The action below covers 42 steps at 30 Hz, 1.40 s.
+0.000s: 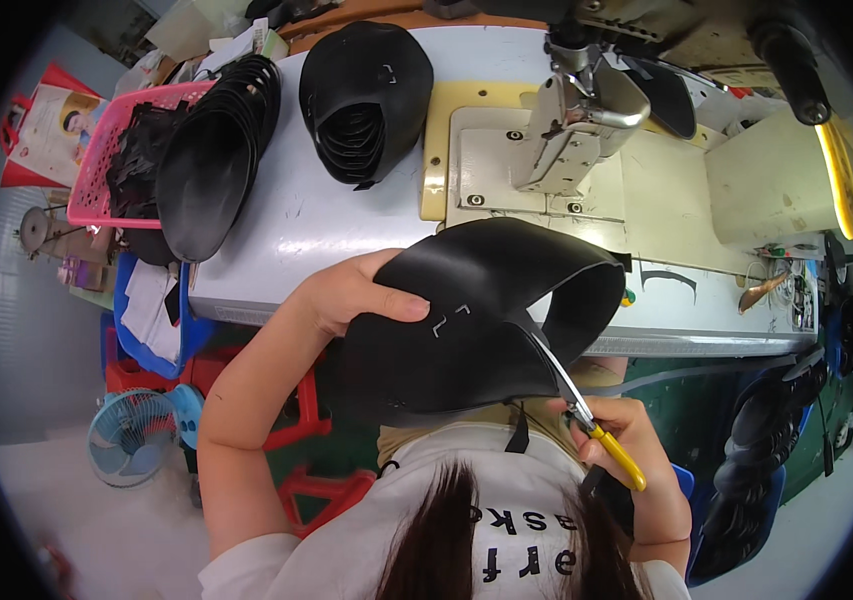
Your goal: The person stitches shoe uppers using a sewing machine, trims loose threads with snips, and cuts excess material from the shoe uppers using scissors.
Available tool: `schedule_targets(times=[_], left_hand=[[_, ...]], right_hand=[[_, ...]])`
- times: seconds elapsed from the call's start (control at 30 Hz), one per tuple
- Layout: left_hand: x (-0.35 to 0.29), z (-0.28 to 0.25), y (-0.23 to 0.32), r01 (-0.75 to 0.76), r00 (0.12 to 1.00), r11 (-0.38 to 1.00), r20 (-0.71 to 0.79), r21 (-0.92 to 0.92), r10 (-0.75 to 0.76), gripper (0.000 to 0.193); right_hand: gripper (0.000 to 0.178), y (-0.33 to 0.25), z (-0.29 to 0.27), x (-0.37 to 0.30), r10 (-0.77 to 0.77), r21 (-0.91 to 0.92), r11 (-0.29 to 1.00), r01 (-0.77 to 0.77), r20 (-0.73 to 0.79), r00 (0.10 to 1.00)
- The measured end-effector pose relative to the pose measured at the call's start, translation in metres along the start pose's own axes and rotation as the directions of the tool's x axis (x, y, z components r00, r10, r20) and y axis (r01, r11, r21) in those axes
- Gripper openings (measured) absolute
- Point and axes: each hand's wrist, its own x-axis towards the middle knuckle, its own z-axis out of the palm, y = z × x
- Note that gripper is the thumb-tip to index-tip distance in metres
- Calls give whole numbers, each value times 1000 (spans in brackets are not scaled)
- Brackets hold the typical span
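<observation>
My left hand [361, 295] grips a curved black leather upper [486, 270] by its left side, thumb on top beside small white corner marks. The fingers underneath are hidden. The piece arches open on its right, in front of my body. My right hand [626, 440] is closed round yellow-handled scissors [578, 405] below the upper's right edge. Their blades point up and left, reaching into the opening of the upper; how far apart the blades are is unclear. A short black strip [518, 432] hangs at the upper's lower edge.
A sewing machine [576, 120] stands behind the upper on a white table [326, 235]. Nested black pieces [211, 170] and a rounded black stack [366, 90] lie to its left, beside a pink basket [136, 95]. A blue fan [131, 440] stands at lower left, red stools [326, 495] near me.
</observation>
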Motion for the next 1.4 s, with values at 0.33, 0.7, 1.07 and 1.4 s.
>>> schedule_targets(times=[0.33,0.7,1.07,1.4], left_hand=[[-1,17,-8,60,989,989,-140,137,-41,53],[-1,30,4,115,975,975,-208,192,-74,54],[5,47,24,222,969,917,-183,333,-168,56],[18,46,25,336,941,832,-110,441,-322,60]], right_hand=[[52,-2,-9,-2,-3,-128,992,-1,-29,1000],[51,-15,-12,-9,2,-220,975,-10,-38,999],[49,-29,-26,-15,-65,-533,843,75,37,997],[48,-53,-27,-19,-131,-694,691,201,153,979]])
